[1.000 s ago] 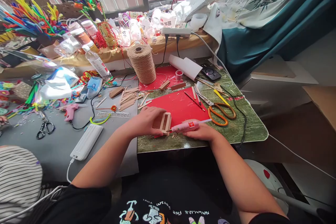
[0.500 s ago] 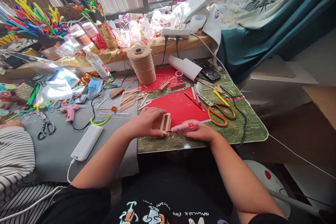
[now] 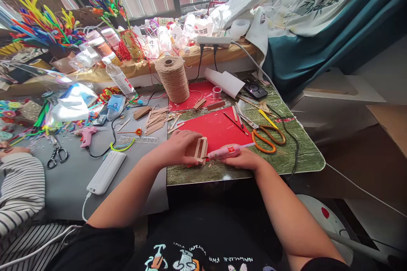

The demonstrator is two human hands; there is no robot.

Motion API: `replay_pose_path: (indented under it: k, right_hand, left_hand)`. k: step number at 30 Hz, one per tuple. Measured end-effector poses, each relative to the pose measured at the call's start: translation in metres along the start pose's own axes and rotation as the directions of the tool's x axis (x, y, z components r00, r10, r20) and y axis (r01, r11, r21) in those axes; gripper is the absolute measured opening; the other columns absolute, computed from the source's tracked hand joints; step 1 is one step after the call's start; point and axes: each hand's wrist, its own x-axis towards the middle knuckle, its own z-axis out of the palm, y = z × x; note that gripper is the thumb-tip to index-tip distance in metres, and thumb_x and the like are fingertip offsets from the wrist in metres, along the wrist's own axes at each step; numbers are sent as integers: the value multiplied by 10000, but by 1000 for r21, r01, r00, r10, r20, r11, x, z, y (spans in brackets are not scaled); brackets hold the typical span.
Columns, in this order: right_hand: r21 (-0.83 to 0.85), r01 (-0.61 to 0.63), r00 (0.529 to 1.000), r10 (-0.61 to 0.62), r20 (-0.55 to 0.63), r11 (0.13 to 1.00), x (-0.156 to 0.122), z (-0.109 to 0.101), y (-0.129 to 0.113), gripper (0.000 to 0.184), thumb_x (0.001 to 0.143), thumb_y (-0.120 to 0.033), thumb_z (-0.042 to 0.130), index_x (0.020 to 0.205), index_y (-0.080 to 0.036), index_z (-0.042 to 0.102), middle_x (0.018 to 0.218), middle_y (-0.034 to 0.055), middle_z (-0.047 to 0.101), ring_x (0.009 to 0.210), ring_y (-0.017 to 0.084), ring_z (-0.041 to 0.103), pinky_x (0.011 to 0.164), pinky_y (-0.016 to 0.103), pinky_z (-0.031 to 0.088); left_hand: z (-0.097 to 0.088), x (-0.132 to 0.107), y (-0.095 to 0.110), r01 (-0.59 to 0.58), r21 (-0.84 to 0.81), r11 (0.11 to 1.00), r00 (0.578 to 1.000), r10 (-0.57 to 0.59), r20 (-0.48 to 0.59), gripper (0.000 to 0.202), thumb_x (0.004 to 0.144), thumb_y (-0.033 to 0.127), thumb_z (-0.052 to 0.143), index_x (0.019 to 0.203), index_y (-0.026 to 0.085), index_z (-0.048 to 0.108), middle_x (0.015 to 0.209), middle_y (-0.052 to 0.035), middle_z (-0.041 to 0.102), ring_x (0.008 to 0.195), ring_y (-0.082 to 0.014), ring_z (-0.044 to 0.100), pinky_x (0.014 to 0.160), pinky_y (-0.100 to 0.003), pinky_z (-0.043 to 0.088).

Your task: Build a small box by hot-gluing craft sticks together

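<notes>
My left hand (image 3: pixel 180 147) is closed around a small wooden frame (image 3: pixel 201 149) built from flat sticks, gripping its left side. In my right hand (image 3: pixel 243 159) lies a pink hot glue gun (image 3: pixel 224 152), pointing left, with a glue stick protruding from its rear. The nozzle is at the frame's lower right corner; whether it touches the wood I cannot tell. Beneath both hands is a red sheet (image 3: pixel 219 129) on the wood-patterned table mat. The fingers under the glue gun are partly hidden.
Orange-handled scissors (image 3: pixel 269 137) and a yellow tool (image 3: pixel 267 118) lie at the right. Twine (image 3: pixel 173 79) stands behind wooden strips (image 3: pixel 155 119). Leftward are a white power strip (image 3: pixel 106 172), a second pink glue gun (image 3: pixel 87 136) and small scissors (image 3: pixel 57 156), near another person's striped sleeve (image 3: pixel 22 188).
My hands, the wooden frame and the glue gun stay almost in place. At the left edge, the other person's sleeve and hand have shifted slightly.
</notes>
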Motion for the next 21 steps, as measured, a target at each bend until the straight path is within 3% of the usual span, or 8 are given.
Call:
replay_pose_path:
  k: [8,15,21]
  right_hand:
    - [13,-6,1000,6,-25,1000,-3,-1,-1,239,805,-348,791,988,-205,734,653,-35,581,555,107,477,522,237,389]
    - [174,-134,984,152,-97,976,1,-3,30,373,783,-509,816,1023,-235,736,604,-45,508,485,97,408,419,224,323]
    - [285,-54,980,105,-168,957,0,-2,30,373,781,-510,811,972,-196,749,580,-35,486,476,89,391,404,212,285]
  left_hand:
    - [-6,-2,1,-46,-16,999,998,46,31,871,770,586,808,1515,288,469,1510,-121,561,1434,-367,477,1191,-527,334]
    - [-3,1,1,-13,-35,999,1000,12,-26,860,782,642,793,1490,277,469,1495,-127,570,1405,-349,510,1173,-514,374]
    - [2,5,5,-37,-48,998,998,35,-50,893,765,688,789,1489,278,464,1484,-126,575,1415,-345,496,1194,-522,345]
